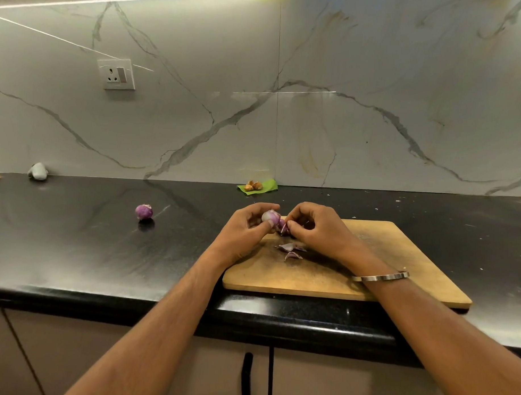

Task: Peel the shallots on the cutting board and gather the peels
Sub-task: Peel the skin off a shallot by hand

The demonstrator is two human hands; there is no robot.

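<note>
Over the far left corner of the wooden cutting board [374, 264], your two hands meet around a shallot [270, 217]. Your left hand [245, 230] curls around it, thumb pressed against its pale, partly bared side, holding it just above the board's edge. Your right hand [316, 228] pinches a purple strip of skin [284, 227] that hangs from the shallot, fingers bent tight on it. A metal bangle [380, 277] sits on your right wrist, above the board's near half.

On the board, just below your hands, lie a few loose purple peels [292, 251], close together and touching one another.

Left of the board, well apart from it on the black bench [92, 247], a second shallot [143, 212] rests on its own, with most of its purple skin showing. Behind the board, against the marble wall, a green leaf [267, 186] carries some small brown pieces [253, 185]; what they are is too small to tell. Far to the left of the board, at the wall's foot, sits a small grey object [38, 171].
</note>
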